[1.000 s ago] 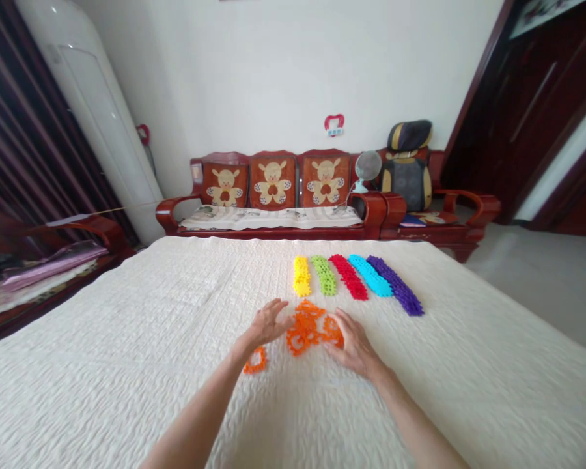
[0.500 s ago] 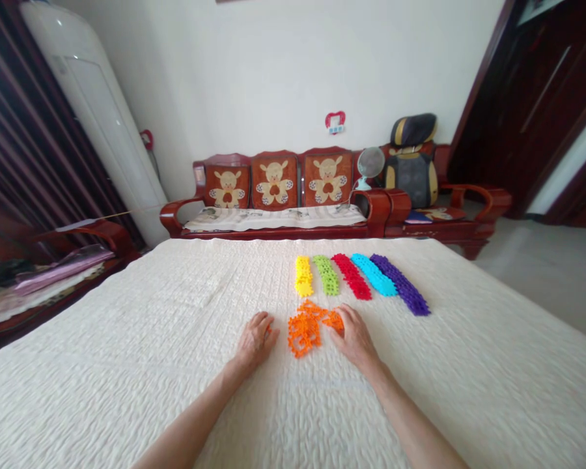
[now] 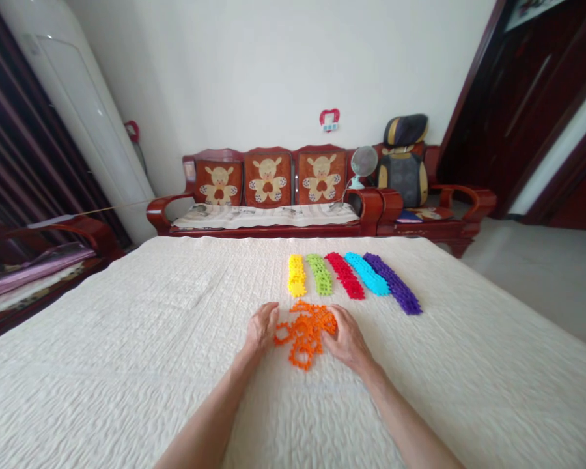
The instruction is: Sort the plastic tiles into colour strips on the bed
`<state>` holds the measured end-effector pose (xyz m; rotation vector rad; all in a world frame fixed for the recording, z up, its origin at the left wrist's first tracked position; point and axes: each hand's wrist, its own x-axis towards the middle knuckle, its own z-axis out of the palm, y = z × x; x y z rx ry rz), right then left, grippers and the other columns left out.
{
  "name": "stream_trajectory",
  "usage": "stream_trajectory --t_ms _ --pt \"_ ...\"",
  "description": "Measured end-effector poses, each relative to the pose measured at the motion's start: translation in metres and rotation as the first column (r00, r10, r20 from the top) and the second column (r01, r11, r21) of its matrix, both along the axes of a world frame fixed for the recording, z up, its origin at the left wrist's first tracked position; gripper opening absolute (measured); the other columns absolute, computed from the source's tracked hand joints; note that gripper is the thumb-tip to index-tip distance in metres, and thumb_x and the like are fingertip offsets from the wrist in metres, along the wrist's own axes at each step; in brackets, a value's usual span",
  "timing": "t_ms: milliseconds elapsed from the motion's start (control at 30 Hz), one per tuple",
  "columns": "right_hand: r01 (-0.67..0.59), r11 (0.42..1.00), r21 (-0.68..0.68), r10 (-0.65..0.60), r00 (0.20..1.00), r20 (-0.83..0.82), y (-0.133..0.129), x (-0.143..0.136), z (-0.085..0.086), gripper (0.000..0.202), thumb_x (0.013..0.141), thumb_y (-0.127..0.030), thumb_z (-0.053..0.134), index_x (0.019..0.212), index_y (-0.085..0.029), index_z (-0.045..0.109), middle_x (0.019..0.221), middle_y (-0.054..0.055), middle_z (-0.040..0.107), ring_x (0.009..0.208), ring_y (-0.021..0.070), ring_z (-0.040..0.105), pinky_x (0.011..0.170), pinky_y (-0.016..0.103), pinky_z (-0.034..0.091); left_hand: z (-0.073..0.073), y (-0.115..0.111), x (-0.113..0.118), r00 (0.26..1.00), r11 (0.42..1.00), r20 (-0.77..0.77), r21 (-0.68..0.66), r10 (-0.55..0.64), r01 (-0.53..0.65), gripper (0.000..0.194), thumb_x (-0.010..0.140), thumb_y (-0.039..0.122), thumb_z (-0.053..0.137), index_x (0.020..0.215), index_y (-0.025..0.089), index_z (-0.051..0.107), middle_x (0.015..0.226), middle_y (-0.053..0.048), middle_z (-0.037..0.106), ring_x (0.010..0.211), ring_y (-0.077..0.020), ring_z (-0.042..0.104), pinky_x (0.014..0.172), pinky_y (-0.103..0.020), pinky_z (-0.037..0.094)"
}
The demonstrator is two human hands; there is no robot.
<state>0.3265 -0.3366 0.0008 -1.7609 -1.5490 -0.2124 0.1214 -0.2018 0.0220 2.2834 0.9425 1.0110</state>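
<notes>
Five colour strips (image 3: 351, 279) lie sorted at the far side; both open hands, left (image 3: 262, 327) and right (image 3: 346, 337), cup the loose orange pieces (image 3: 303, 331), not yet lined up.

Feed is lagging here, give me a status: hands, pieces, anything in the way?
Left hand and right hand flat on loose orange plastic interlocking pieces, flanking the pile. Nothing gripped. Five sorted colour strips beyond, apart from the pile.

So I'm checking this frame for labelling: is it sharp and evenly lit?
Head view: soft even light, no glare; hands and orange pieces sharp; wide-angle bending leans the door frame and white cabinet at the edges.
</notes>
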Motion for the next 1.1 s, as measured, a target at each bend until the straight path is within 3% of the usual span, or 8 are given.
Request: stream_trajectory --t_ms 67,133,267,433,633,800,900,1100 --pt "0.015 1.000 -0.022 -0.014 1.000 0.012 0.000 -0.001 0.000 0.051 0.073 -0.023 0.054 0.122 -0.011 0.046 0.120 0.015 0.053 0.114 0.0259 0.048 0.099 0.042 0.041 -0.003 0.011 -0.009 0.989 0.988 -0.020 -0.043 0.147 -0.148 0.031 0.088 0.026 0.040 0.102 0.014 0.065 0.103 -0.009 0.068 0.095 -0.0167 0.062 0.086 -0.028 0.047" --pt "0.016 0.999 -0.043 -0.014 0.999 0.040 -0.001 -0.001 0.000 0.048 0.075 -0.024 0.053 0.120 -0.011 0.047 0.119 0.015 0.054 0.113 0.0261 0.049 0.099 0.043 0.041 -0.005 0.022 -0.012 0.974 0.973 -0.067 -0.067 0.217 -0.221 0.030 0.086 0.024 0.042 0.100 0.015 0.067 0.100 -0.008 0.069 0.092 -0.0171 0.064 0.082 -0.027 0.047" --pt "0.024 0.998 -0.059 -0.019 0.996 0.089 -0.002 -0.003 0.002 0.043 0.079 -0.026 0.051 0.119 -0.011 0.048 0.119 0.015 0.054 0.113 0.0262 0.049 0.098 0.043 0.041 -0.007 0.038 -0.008 0.953 0.963 -0.186 -0.081 0.239 -0.258 0.031 0.084 0.022 0.042 0.103 0.017 0.067 0.087 -0.007 0.071 0.080 -0.0162 0.065 0.073 -0.025 0.046" --pt "0.039 0.995 -0.087 -0.034 0.997 0.062 -0.002 -0.005 0.007 0.035 0.077 -0.022 0.051 0.111 -0.013 0.051 0.110 0.012 0.056 0.105 0.0242 0.052 0.093 0.041 0.043 -0.004 0.062 0.007 0.903 0.942 -0.282 0.010 0.324 -0.335 0.041 0.085 0.021 0.039 0.124 0.016 0.053 0.071 -0.006 0.068 0.069 -0.0167 0.064 0.064 -0.025 0.043" --pt "0.067 0.994 -0.090 -0.067 0.998 0.006 -0.003 -0.009 0.013 0.033 0.073 -0.017 0.052 0.106 -0.017 0.053 0.107 0.009 0.056 0.102 0.0217 0.053 0.092 0.038 0.045 -0.001 0.092 0.030 0.907 0.964 -0.327 0.058 0.264 -0.259 0.042 0.085 0.021 0.038 0.124 0.016 0.053 0.082 -0.010 0.069 0.077 -0.0192 0.064 0.068 -0.027 0.042" --pt "0.107 0.984 -0.143 -0.106 0.994 0.017 -0.003 -0.009 0.010 0.035 0.074 -0.016 0.050 0.108 -0.018 0.052 0.112 0.009 0.055 0.107 0.0214 0.051 0.095 0.038 0.044 -0.006 0.106 0.032 0.947 0.978 -0.265 -0.047 0.182 -0.201 0.038 0.085 0.024 0.039 0.118 0.019 0.058 0.073 -0.005 0.068 0.071 -0.0161 0.063 0.064 -0.024 0.040" --pt "0.120 0.977 -0.178 -0.111 0.992 0.055 -0.002 -0.007 0.004 0.036 0.075 -0.017 0.049 0.112 -0.019 0.052 0.115 0.009 0.054 0.110 0.0217 0.051 0.096 0.039 0.044 -0.008 0.111 0.031 0.958 0.979 -0.241 -0.095 0.155 -0.182 0.036 0.086 0.025 0.039 0.113 0.020 0.062 0.076 -0.005 0.070 0.072 -0.0152 0.063 0.063 -0.023 0.039" --pt "0.119 0.981 -0.156 -0.088 0.978 0.191 -0.003 0.001 -0.007 0.037 0.078 -0.020 0.048 0.115 -0.020 0.053 0.117 0.010 0.055 0.108 0.0228 0.054 0.091 0.038 0.048 -0.004 0.106 0.033 0.936 0.984 -0.325 -0.069 0.134 -0.164 0.034 0.086 0.025 0.040 0.109 0.023 0.065 0.089 -0.007 0.071 0.085 -0.0172 0.065 0.070 -0.024 0.042"
